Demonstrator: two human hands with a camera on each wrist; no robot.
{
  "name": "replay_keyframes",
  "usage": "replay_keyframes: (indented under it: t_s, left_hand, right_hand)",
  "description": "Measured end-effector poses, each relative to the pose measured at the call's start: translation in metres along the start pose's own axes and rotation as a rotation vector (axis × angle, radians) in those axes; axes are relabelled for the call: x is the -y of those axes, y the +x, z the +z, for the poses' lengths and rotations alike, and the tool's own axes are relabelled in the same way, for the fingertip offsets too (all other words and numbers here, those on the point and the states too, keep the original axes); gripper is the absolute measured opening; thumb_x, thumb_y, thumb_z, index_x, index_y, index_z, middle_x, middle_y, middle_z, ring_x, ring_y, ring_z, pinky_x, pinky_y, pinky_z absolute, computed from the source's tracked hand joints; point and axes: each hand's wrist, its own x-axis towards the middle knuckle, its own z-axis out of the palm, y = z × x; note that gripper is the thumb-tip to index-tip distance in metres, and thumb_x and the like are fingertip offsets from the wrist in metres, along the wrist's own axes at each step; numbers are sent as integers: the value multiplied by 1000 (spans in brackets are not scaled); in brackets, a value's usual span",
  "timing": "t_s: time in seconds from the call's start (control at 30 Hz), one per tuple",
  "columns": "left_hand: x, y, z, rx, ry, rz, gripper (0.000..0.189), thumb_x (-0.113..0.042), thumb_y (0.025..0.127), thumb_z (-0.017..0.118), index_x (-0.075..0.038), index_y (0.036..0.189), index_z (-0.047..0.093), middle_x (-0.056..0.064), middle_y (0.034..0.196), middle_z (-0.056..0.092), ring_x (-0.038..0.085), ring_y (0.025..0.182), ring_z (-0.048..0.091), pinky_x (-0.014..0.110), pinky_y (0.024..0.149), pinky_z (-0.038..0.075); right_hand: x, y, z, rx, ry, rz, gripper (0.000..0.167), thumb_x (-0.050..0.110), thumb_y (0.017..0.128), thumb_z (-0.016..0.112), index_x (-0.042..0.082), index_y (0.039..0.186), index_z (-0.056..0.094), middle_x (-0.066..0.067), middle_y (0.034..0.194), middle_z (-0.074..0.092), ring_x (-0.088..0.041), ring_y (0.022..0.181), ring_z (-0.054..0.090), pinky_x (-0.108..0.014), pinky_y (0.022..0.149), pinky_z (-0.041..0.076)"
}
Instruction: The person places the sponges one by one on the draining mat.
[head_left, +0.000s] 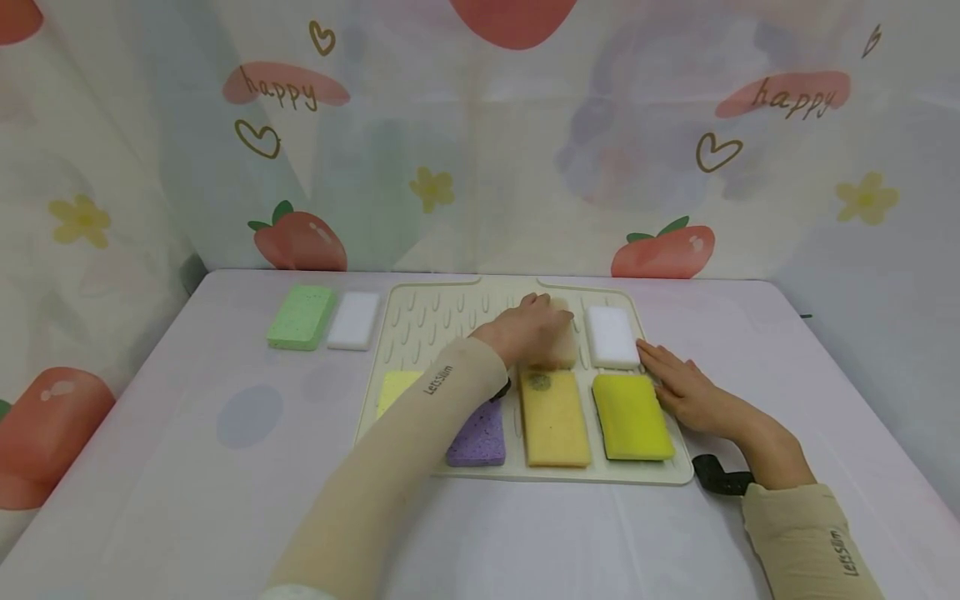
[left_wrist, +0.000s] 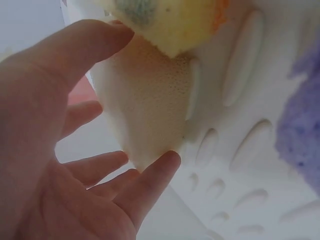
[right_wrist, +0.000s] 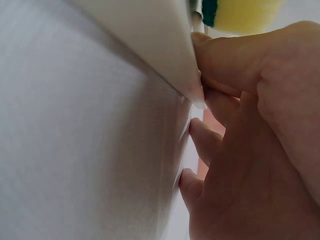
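Observation:
My left hand (head_left: 525, 329) reaches over the cream ridged drying mat (head_left: 427, 333) and holds a beige sponge (head_left: 561, 350) at the mat's back. In the left wrist view, thumb and fingers sit at the edges of that porous sponge, one end touching the tan-yellow sponge (head_left: 557, 429) with a dark spot. My right hand (head_left: 686, 387) rests at the mat's right edge with fingers extended, beside a white sponge (head_left: 611, 337) and a bright yellow sponge (head_left: 633, 417) with a dark green underside. The right wrist view shows its thumb against the mat's rim.
A purple sponge (head_left: 478, 437) and a pale yellow sponge (head_left: 397, 387) lie on the mat's front left, partly behind my left forearm. Left of the mat, a green sponge (head_left: 302, 318) and another white sponge (head_left: 354, 322) lie on the table. A patterned cloth (head_left: 480, 167) hangs behind.

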Motion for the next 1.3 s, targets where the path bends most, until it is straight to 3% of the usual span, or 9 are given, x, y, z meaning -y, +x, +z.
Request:
replay_keyframes:
  t_s: [0.23,0.47,0.7,1.3]
  left_hand:
    - [3,-3,-1,-1,-16,-6,60,-35,93,67,-20,147,45,13,143,47,29,133,45,41,103,51]
    - [8,-6,-6,25,-142,-35,70,-43,93,64,-21,153,36,12,157,35,30,144,32,43,113,41]
    - [20,-12,-12,22,-180,-62,70,-44,98,59,-24,157,29,13,164,22,33,151,22,48,119,34]
    - [61,-52,-16,-35,-269,-128,72,-41,99,58,-25,159,22,10,166,17,31,153,17,49,118,33]
  right_hand:
    - [-2,2,0,-7,-9,-18,60,14,105,42,-3,156,16,-28,163,9,-58,146,2,-79,109,-5]
    - [-2,2,0,-8,-20,-12,60,15,105,43,-3,156,17,-28,163,9,-58,146,3,-79,109,-4]
    - [-3,3,0,-9,-26,-19,60,14,105,42,-4,156,16,-28,163,10,-58,145,4,-79,109,-3]
    - [-2,4,0,-13,-32,-24,59,13,105,42,-5,155,17,-29,162,11,-59,145,5,-80,108,-3]
